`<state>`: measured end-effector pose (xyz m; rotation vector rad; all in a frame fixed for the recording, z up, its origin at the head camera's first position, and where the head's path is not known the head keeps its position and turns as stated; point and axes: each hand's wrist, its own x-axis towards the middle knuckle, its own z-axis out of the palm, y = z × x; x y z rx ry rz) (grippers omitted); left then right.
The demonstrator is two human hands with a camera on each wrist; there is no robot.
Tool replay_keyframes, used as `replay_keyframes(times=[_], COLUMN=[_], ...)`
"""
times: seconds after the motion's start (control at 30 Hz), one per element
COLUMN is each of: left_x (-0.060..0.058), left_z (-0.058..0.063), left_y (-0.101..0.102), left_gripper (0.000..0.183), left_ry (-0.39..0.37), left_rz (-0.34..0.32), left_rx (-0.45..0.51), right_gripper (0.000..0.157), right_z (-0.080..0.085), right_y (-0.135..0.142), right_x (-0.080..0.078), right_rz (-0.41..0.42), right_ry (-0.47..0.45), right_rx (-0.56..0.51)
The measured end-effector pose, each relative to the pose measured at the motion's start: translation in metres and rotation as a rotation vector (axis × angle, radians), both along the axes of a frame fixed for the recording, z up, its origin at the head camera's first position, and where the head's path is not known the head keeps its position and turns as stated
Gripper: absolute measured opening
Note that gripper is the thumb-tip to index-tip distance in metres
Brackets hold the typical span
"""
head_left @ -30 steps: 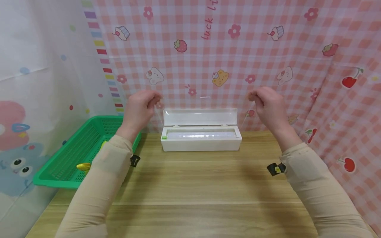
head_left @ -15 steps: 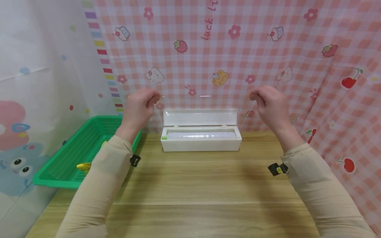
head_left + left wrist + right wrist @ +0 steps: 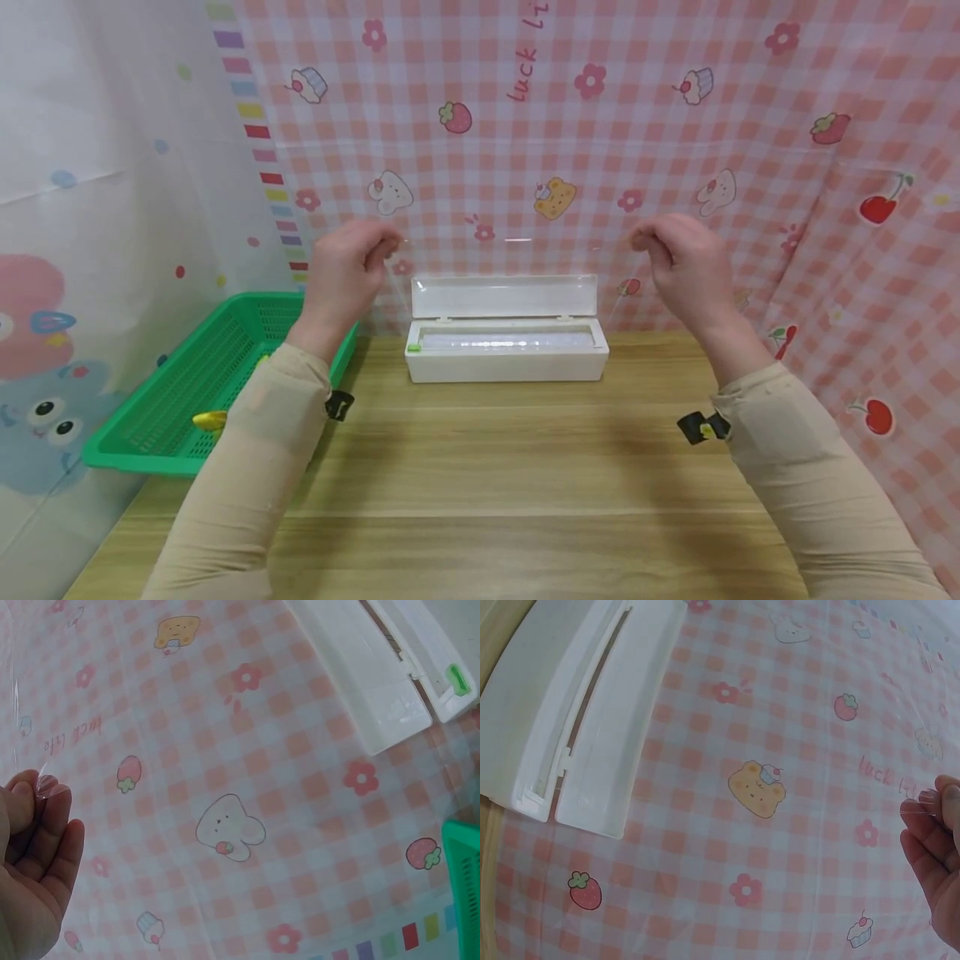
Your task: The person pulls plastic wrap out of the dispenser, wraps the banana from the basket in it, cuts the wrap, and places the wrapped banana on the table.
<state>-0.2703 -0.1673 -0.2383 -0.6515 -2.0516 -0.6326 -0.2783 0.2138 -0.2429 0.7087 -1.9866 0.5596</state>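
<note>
A white cling film dispenser (image 3: 507, 367) stands at the table's back, its lid (image 3: 506, 297) raised and a shiny roll inside. Clear cling film (image 3: 517, 240) stretches up from it, nearly invisible except for glints along its top edge. My left hand (image 3: 349, 271) pinches one top corner between thumb and fingers; in the left wrist view, film wrinkles at the fingertips (image 3: 49, 784). The opposite corner is pinched by my right hand (image 3: 688, 268), where film also shows at the fingertips (image 3: 928, 797). Both hands are above the dispenser, apart from it.
A green plastic basket (image 3: 138, 462) sits on the left of the wooden table (image 3: 510, 483), partly behind my left sleeve, with a yellow item (image 3: 211, 420) inside. A green slider (image 3: 414, 348) marks the dispenser's left end. Checked cloth (image 3: 517, 158) hangs close behind.
Both hands have risen slightly and drawn a little further apart, and the film's top edge has gone up with them. The dispenser has stayed in place.
</note>
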Motion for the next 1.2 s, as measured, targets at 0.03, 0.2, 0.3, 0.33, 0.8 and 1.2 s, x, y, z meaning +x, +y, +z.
replay_keyframes(times=[0.03,0.2,0.3,0.33,0.8,1.2], left_x=[0.0,0.002,0.004,0.004,0.013,0.019], left_z=[0.0,0.003,0.004,0.005,0.012,0.015], left_y=[0.0,0.0,0.0,0.0,0.002,0.001], left_gripper=[0.006,0.006,0.006,0.006,0.006,0.007], left_ry=[0.001,0.02,0.026,0.026,0.033,0.048], left_rz=[-0.001,-0.002,-0.002,-0.001,-0.001,-0.005], left_rx=[0.001,-0.007,-0.018,-0.02,-0.038,-0.047], right_gripper=[0.01,0.009,0.009,0.01,0.011,0.011], right_z=[0.001,0.004,0.006,0.006,0.01,0.014], right_y=[0.0,0.001,0.0,0.0,0.005,0.006], right_x=[0.0,0.003,0.005,0.005,0.01,0.016], right_rz=[-0.001,-0.006,-0.008,-0.009,0.011,0.015], right_ry=[0.003,0.003,-0.006,-0.007,0.032,0.036], right_rx=[0.0,-0.001,-0.008,-0.008,-0.004,0.003])
